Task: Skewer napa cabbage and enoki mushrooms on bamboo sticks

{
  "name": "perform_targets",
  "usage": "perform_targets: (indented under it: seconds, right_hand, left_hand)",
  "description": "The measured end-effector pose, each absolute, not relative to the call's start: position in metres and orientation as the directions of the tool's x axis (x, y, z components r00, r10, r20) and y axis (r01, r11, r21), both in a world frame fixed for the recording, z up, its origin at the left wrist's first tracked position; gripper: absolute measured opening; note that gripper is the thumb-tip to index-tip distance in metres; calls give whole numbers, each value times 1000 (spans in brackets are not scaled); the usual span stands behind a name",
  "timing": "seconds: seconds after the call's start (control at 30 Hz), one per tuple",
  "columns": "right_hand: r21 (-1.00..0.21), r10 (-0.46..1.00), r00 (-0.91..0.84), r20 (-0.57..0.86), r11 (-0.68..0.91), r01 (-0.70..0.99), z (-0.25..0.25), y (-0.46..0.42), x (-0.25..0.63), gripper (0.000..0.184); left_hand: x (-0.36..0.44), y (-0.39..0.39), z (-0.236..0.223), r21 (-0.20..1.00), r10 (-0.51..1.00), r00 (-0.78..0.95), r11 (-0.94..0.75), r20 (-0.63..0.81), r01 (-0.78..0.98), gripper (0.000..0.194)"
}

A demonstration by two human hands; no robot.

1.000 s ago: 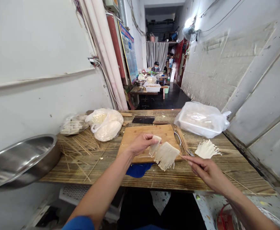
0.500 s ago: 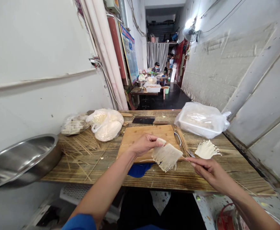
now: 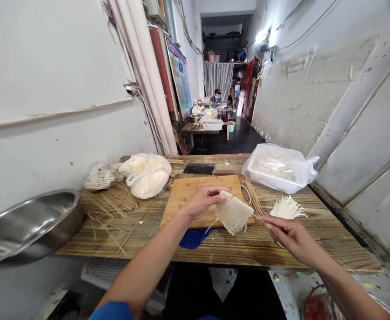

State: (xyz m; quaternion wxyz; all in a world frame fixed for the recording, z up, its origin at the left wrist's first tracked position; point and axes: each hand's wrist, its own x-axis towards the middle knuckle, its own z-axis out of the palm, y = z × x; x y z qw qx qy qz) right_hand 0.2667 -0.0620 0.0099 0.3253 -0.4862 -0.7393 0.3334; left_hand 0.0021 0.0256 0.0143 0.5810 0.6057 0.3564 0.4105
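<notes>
Left-hand fingers (image 3: 215, 199) are pinching flat cream fringed mushroom bundle (image 3: 235, 214) at near-right corner of tan rectangular wooden board (image 3: 188, 191). Right-hand fingers (image 3: 275, 221), right of board, are gripping thin tan wooden skewer (image 3: 258, 218), axis pointing left at bundle.

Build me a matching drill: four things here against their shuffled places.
1. Round shiny steel basin
2. Dark-bladed rectangular cleaver
3. White tray in translucent plastic bag
4. Skewered cream fringed mushroom cluster

A. Beyond the rectangular wooden cutting board
B. Pinched by the left hand
C. Near left end of brown wooden table
D. On the table's far right

Pairs: 1-C, 2-A, 3-D, 4-B
</notes>
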Motion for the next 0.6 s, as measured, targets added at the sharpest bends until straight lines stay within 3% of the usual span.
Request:
perform_targets:
  seconds: [0.23,0.6]
  right_hand:
    - [-796,936,-317,152,306,522,9,-61,267,52]
    - [-764,934,-312,171,326,557,9,-61,266,50]
  left_hand:
    - [-1,26,18,962,922,340,-242,187,128,22]
    - [-3,22,26,915,895,405,-310,189,259,21]
